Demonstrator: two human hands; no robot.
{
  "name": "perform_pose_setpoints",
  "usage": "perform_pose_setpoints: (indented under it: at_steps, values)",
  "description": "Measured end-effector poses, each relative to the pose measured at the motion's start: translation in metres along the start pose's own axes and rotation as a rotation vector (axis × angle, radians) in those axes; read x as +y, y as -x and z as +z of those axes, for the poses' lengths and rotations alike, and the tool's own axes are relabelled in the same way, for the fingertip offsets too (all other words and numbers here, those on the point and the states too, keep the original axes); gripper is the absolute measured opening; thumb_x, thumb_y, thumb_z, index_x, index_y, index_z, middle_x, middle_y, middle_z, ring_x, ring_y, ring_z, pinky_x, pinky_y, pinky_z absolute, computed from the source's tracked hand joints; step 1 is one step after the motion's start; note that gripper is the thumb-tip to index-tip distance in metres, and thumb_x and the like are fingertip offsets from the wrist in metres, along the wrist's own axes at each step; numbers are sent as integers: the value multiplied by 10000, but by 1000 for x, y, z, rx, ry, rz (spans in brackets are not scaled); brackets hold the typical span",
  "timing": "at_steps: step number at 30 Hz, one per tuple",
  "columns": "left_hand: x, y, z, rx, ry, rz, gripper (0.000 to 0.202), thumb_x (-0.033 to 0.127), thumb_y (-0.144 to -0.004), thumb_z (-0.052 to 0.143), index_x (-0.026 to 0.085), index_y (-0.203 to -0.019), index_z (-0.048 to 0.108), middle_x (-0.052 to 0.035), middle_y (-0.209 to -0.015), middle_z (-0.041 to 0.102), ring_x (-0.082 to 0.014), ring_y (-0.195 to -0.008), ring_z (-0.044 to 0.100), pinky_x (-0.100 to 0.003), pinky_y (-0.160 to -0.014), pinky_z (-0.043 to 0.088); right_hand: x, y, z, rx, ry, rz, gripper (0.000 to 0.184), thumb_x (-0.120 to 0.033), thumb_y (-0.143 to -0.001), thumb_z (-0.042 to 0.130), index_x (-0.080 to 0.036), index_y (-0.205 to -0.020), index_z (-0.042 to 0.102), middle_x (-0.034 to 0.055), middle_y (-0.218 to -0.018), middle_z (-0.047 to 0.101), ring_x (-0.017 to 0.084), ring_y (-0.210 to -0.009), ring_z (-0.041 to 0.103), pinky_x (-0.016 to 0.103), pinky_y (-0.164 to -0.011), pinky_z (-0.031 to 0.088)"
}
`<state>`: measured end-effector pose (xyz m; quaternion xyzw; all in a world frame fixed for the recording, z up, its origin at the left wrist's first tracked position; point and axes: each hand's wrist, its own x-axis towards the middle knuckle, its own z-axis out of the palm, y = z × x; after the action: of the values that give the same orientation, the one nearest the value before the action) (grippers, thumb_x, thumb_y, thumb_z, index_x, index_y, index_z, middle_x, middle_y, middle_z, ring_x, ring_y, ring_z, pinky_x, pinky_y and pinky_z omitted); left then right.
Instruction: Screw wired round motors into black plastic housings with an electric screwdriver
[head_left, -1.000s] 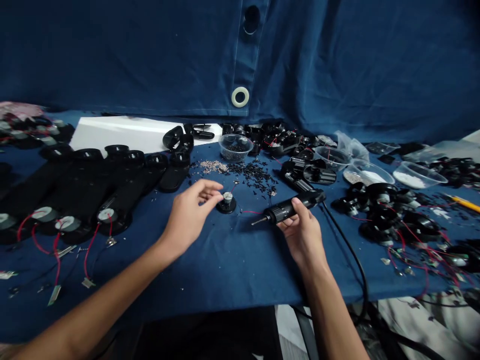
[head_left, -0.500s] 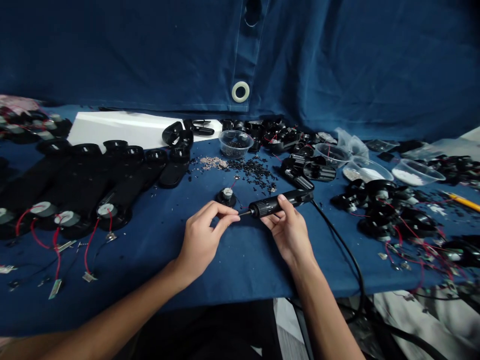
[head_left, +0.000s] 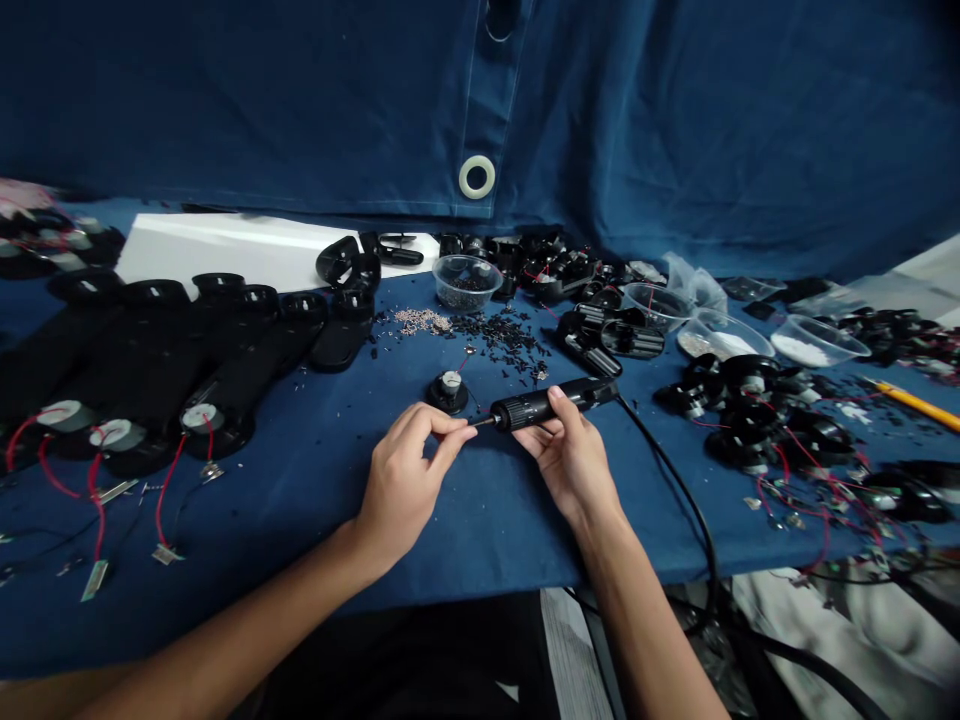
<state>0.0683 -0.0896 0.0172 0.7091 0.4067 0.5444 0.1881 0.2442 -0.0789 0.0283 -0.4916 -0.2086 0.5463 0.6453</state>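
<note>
My right hand (head_left: 574, 455) is closed around a black corded electric screwdriver (head_left: 551, 402), which lies nearly level and points left. The thumb and fingertips of my left hand (head_left: 416, 470) pinch the thin metal bit (head_left: 482, 421) at its tip; whether a screw sits there is hidden by the fingers. Just beyond my left fingers, a small round black part with a silver motor (head_left: 451, 383) stands on the cloth, a thin red wire rising from it. Behind it lie loose small black pieces (head_left: 510, 340) and a little heap of coppery screws (head_left: 422, 321).
A clear plastic tub (head_left: 466, 284) stands at the back. On the left are several long black housings (head_left: 247, 380) with wired motors. Wired black parts (head_left: 780, 420) pile up on the right, near shallow clear bowls (head_left: 817, 342) and a yellow pen-like tool (head_left: 919, 403). The screwdriver's cord (head_left: 675, 480) hangs over the front edge.
The view has shifted slightly, so the whole scene sits a little farther left. Both hands keep the same grip on the screwdriver and its bit.
</note>
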Motion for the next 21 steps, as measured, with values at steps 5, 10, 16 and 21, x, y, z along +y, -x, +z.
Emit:
perform_pose_setpoints:
  at_steps: [5, 10, 16, 21]
  values:
    - [2, 1, 1, 23, -19, 34, 96, 158, -868, 606, 160, -800, 538, -1, -803, 597, -105, -788, 580, -240, -741, 456, 0, 2, -1, 7, 24, 14, 317, -368, -724, 702, -160, -868, 511, 63, -705, 703, 169, -621, 683, 323, -693, 599]
    - [2, 3, 2, 30, -8, 21, 84, 176, -892, 571, 167, -812, 544, -15, -820, 611, -129, -811, 598, -263, -748, 467, 2, 2, -1, 2, 14, 23, 319, -372, -718, 710, -156, -870, 530, 71, -723, 707, 170, -633, 688, 321, -702, 599]
    - [3, 6, 2, 30, -11, -11, 85, 183, -892, 573, 167, -814, 545, -13, -829, 609, -127, -825, 595, -257, -761, 460, 4, 3, -1, 4, 10, 27, 318, -378, -724, 705, -148, -871, 541, 82, -731, 711, 174, -642, 692, 321, -716, 596]
    - [3, 4, 1, 17, -11, -35, 75, 186, -888, 580, 166, -823, 549, -10, -847, 607, -130, -841, 588, -267, -776, 455, 4, 3, 1, 12, 0, 37, 300, -362, -737, 694, -131, -858, 546, 97, -716, 709, 178, -630, 691, 322, -718, 595]
